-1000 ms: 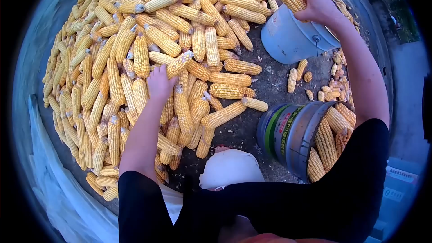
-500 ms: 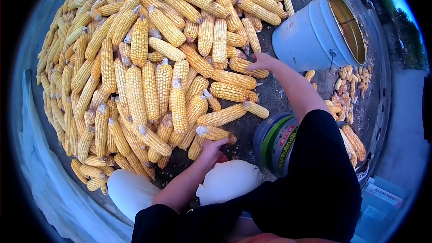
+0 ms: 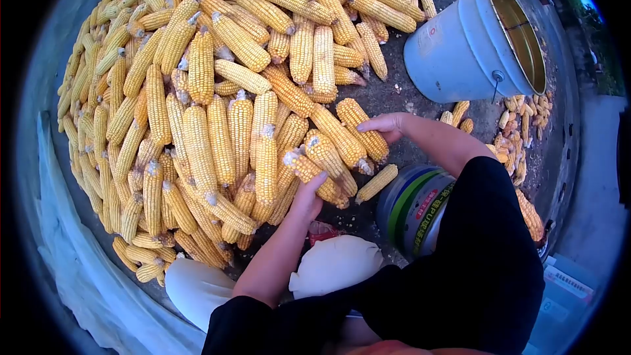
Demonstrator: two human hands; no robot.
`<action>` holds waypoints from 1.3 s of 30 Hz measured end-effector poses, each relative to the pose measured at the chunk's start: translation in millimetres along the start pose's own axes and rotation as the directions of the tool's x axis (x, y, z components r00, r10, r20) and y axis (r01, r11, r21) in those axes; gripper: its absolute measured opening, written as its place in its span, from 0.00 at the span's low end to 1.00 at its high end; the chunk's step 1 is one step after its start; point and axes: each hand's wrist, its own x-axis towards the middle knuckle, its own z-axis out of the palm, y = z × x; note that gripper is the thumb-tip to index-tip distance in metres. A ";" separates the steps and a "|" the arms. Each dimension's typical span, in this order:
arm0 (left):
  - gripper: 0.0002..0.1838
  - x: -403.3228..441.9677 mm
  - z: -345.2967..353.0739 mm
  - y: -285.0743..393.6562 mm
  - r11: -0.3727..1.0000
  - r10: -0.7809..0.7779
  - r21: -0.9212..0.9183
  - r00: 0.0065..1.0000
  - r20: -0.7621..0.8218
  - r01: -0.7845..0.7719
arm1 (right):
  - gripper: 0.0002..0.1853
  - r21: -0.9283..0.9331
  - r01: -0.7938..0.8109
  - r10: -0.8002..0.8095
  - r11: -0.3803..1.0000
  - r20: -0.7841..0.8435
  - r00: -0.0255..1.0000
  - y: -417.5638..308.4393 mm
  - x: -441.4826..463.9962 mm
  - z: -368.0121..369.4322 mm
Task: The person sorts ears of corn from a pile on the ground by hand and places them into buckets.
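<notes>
My left hand (image 3: 307, 202) is closed on a yellow corn cob (image 3: 307, 169), its thumb along the near end. Against that cob lies another ear of corn (image 3: 323, 151), pointing the same way. My right hand (image 3: 388, 126) grips a second corn cob (image 3: 355, 117) from the right side, thumb on top and fingers mostly hidden beneath. Between the two hands a long corn cob (image 3: 338, 138) slants down to the right. A short, thin cob (image 3: 377, 183) lies just below, near a striped bucket.
A large heap of corn cobs (image 3: 197, 131) fills the left and centre. The striped bucket (image 3: 411, 187) stands by my right leg. A pale blue metal bucket (image 3: 447, 52) leans at upper right, with stripped cobs (image 3: 516, 131) beyond. My knees (image 3: 338, 264) are close below.
My right hand has come down and toward me, bringing its cob nearer my left hand. Cobs between the hands have shifted together. My left hand has risen slightly with its cob.
</notes>
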 end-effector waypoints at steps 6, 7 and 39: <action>0.40 -25.7 -31.4 -1.4 0.998 -0.038 -0.049 0.998 0.048 0.040 | 0.43 -0.109 -0.111 0.120 0.988 0.084 0.989 16.8 6.1 23.9; 0.41 -29.0 -34.1 3.1 0.997 -0.068 -0.041 0.994 0.091 0.071 | 0.43 -0.151 -0.133 0.148 0.980 0.094 0.984 14.7 -1.0 36.6; 0.41 34.5 409.9 112.5 0.302 0.090 0.814 0.865 0.494 -0.497 | 0.34 -0.654 -0.565 -0.852 0.503 -0.267 -0.450 -85.3 -442.8 78.1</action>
